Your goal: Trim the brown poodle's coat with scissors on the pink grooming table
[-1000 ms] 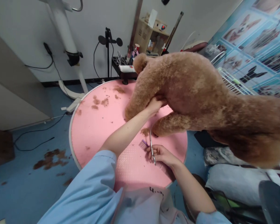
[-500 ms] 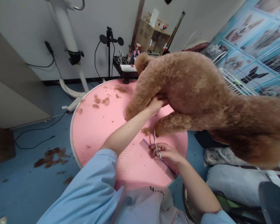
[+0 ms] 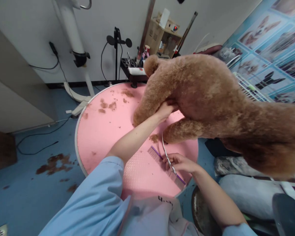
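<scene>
A curly brown dog stands on the round pink grooming table, its rear toward the back and its head at the right. My left hand holds the dog beneath the belly by a hind leg; its fingertips are hidden by fur. Closed around the handles of curved scissors is my right hand. The scissor tips are beside the paw of the nearer leg. A purple-spined comb lies on the table, partly under my right hand.
Hair clippings are scattered over the table and floor. A tool holder with scissors is at the table's back edge, near a black stand. A white post rises at the left. Grey bundles lie at the right.
My right hand has shifted slightly right with the scissors, whose handles now sit lower and further right. My left hand keeps its place on the dog. The whole view has drifted slightly.
</scene>
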### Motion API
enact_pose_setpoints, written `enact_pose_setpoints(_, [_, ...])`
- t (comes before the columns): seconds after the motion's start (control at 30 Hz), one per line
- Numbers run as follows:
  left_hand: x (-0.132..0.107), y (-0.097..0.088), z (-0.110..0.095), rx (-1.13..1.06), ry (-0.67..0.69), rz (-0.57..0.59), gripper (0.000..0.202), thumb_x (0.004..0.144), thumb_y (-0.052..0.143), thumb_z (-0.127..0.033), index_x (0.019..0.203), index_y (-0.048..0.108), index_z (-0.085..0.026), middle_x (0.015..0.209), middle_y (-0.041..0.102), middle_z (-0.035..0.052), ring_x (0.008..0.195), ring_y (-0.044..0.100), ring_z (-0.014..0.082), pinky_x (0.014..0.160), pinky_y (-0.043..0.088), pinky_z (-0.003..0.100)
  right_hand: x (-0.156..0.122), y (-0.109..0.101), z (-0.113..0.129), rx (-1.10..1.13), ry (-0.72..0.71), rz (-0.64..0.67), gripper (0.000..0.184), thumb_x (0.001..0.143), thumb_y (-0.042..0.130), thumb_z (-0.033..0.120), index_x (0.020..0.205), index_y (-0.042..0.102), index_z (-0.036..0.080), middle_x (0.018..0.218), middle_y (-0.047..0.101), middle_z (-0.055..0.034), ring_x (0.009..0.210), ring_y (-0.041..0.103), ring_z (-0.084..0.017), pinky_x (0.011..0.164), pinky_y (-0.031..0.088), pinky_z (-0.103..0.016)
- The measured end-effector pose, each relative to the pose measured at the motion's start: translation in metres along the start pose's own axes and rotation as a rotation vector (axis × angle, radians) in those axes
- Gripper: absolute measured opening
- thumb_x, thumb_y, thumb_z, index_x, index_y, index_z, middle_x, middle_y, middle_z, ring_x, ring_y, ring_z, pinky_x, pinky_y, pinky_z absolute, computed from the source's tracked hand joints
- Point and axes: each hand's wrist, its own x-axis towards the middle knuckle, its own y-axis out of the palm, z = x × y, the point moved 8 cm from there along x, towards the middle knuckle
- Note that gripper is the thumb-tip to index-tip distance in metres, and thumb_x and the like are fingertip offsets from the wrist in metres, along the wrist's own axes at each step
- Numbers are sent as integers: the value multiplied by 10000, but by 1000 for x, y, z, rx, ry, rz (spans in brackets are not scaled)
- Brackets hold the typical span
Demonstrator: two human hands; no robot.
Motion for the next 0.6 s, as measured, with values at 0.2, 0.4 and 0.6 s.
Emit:
enact_pose_setpoints(0.2, [-5,2,-5,-25,-21,-23,110,713,553,0,715,578,-108,695,605,38,697,563,89,754,453,238,-1,-6,-2,-62,76,26,409,624,727,200,1000,585,124,716,630,-4,607,574,-89,559,441,-186])
enact_pose_setpoints(0.4, [-3,4,-5,-52,-15,-17,132,719,534,20,758,579,-98,721,617,41,718,578,85,814,464,257,-8,-7,11,-149,22,31,176,700,656,198,857,605,138,730,604,11,672,553,-87,609,409,-200])
enact_pose_setpoints(0.6, [1,3,-4,-17,-15,-30,110,722,538,5,756,583,-90,677,604,33,665,551,76,796,460,264,-12,-11,7,-227,82,61,202,662,660,182,841,586,126,685,576,19,602,513,-79,563,409,-191])
